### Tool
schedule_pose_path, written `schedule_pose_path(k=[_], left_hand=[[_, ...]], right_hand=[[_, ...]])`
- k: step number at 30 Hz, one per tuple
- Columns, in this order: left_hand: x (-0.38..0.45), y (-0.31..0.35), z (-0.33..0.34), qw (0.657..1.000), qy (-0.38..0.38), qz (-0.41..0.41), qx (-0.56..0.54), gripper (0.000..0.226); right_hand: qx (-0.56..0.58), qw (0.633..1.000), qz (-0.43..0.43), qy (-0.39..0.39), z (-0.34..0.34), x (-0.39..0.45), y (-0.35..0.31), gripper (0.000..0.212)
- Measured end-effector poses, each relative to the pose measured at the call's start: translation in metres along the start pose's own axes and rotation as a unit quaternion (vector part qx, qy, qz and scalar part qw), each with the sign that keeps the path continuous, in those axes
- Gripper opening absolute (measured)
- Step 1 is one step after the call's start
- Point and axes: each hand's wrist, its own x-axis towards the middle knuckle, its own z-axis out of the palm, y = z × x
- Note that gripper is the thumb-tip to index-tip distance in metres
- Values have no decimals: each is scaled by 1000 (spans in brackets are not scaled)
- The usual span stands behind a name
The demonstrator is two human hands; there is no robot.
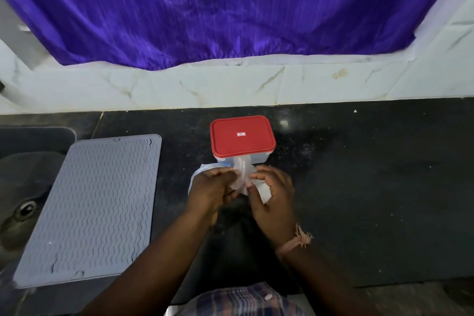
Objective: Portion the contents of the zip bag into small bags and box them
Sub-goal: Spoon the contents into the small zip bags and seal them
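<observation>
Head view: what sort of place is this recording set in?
Most likely a home kitchen: a dark stone counter with a sink at its left end, a grey ridged drying mat beside it, and a tiled backsplash under a purple curtain.

Both forearms reach forward from the bottom of the view and converge just in front of the red-lidded box point(242, 139). The left hand point(210, 190) is turned palm-right, its fingers curled and pinching the left edge of a small clear bag point(242, 174). The right hand point(272, 196) faces it, thumb and fingertips bent onto the bag's right edge. The hands are close together, near the side of the box. The right wrist wears a frayed thread band point(297, 240).
</observation>
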Motion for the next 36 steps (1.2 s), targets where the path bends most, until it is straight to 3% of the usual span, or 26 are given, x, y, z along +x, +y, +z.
schedule_pose_path(k=[5, 8, 14, 18, 20, 22, 25, 29, 33, 36], left_hand=[[-3, 7, -14, 1000, -18, -2, -9, 11], [-5, 14, -25, 997, -35, -41, -53, 9], [-7, 9, -33, 997, -40, -67, -16, 14], [-15, 8, -22, 995, 18, 20, 94, 9], [-13, 5, -19, 963, 44, 112, 241, 11], [-12, 2, -15, 907, 62, 167, 382, 6], [-16, -3, -10, 839, 73, 241, 482, 13], [-22, 0, -11, 804, 91, 261, 527, 19], [-20, 3, -18, 771, 92, 258, 575, 18], [-25, 2, -16, 772, 82, 292, 559, 28]], right_hand=[[128, 984, 125, -26, 22, 1, -35, 10], [151, 973, 172, -40, 34, -4, -39, 12], [200, 943, 259, -55, 27, -4, -43, 4], [168, 941, 292, -18, 15, 2, -29, 9], [151, 944, 293, 12, 14, 4, -23, 2], [104, 961, 257, 18, 15, 6, -20, 8], [32, 987, 154, -40, 13, 8, -25, 26], [-27, 993, 74, -91, 12, 16, -20, 9], [44, 978, 182, -87, 21, 24, -15, 19], [57, 977, 180, -101, 31, 24, -17, 15]])
